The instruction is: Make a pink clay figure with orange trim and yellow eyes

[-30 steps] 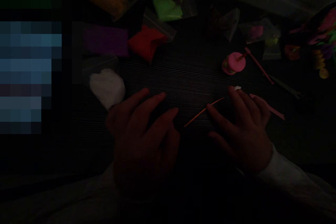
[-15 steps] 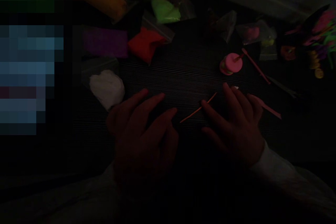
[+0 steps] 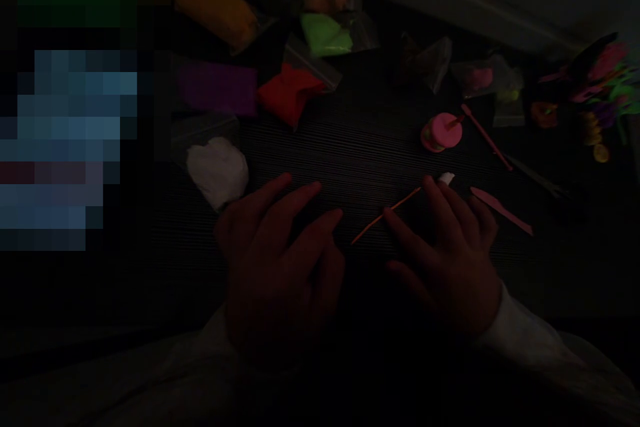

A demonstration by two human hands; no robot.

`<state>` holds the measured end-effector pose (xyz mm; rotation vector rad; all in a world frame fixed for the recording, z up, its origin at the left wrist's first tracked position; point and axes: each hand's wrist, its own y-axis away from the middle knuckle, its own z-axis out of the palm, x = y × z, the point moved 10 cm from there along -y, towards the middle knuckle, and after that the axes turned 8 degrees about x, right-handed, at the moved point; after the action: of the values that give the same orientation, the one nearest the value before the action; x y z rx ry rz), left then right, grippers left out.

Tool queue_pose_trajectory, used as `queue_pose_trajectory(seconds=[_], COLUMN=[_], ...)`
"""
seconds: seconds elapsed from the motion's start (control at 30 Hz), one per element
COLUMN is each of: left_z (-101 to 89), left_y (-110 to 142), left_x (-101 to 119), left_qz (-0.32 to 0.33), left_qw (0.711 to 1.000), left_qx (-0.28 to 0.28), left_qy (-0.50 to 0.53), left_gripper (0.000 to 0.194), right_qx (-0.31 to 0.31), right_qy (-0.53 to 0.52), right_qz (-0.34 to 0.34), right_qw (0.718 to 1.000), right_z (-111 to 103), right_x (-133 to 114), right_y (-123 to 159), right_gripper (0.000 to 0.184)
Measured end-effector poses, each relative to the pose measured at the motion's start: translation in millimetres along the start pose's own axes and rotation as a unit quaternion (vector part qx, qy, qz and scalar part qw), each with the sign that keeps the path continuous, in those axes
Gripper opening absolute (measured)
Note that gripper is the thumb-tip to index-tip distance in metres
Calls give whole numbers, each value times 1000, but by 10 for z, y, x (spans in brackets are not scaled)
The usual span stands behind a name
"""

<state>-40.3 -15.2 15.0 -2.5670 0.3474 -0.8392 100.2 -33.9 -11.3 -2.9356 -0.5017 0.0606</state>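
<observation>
A thin orange strand of what looks like modelling clay [image 3: 371, 223] lies slantwise on the dark table. The outstretched fingers of my right hand [image 3: 447, 250] rest on it, the index fingertip at its middle and another finger at its far end. To the left, my left hand [image 3: 285, 260] is spread low over the table, holding nothing, its index fingertip a little short of the strand. A small white piece [image 3: 447, 178] sits just beyond my right fingers. Farther back stands a round pink piece [image 3: 444, 131] with a reddish stick in its top. The picture is very dark.
A bag of white clay [image 3: 219, 170] lies near my left fingers, with red [image 3: 290, 93], purple [image 3: 217, 88] and green [image 3: 327, 35] packs behind. Two pink tools, a stick [image 3: 486, 137] and a knife [image 3: 501, 210], lie right. Colourful pieces [image 3: 613, 80] fill the far right.
The view has shifted slightly, so most things sit a little lower. More of the orange strand reaches under my right fingers, and more of the white piece shows beside them.
</observation>
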Motion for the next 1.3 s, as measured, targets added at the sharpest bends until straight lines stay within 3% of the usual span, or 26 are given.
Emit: queue_pose_trajectory(seconds=[1.3], left_z=[-23], left_y=[1], left_x=[-1], left_qz=[3], left_qw=[1000], left_qx=[14], left_qy=[1], left_gripper=[24], right_qx=[-5], right_qy=[-5], right_qz=[-1], right_qw=[1000], right_z=[20], right_x=[-79], right_y=[6], right_gripper=[51])
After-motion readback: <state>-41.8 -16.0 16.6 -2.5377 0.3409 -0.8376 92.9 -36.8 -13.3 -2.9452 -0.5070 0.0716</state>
